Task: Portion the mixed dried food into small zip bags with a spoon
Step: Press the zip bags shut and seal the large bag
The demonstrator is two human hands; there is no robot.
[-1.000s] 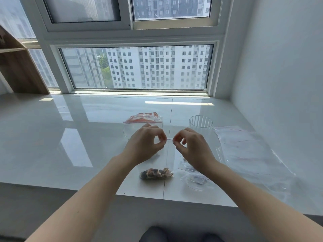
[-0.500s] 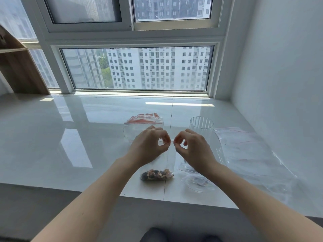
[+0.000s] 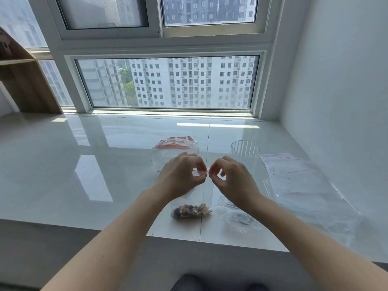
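Observation:
A small clear zip bag hangs upright over the white sill, with dark and tan dried food at its bottom. My left hand pinches the left part of its red zip strip between thumb and forefinger. My right hand pinches the strip just to the right; the fingertips of both hands nearly touch. A stack of empty zip bags with red strips lies behind my left hand. No spoon shows in this view.
A ribbed clear cup stands behind my right hand. A large clear bag lies flat at the right by the wall. Crumpled clear plastic lies under my right wrist. The white sill ends close to me; a wooden shelf stands far left.
My two hands have drawn closer together along the bag's zip strip. The bag hangs in the same place.

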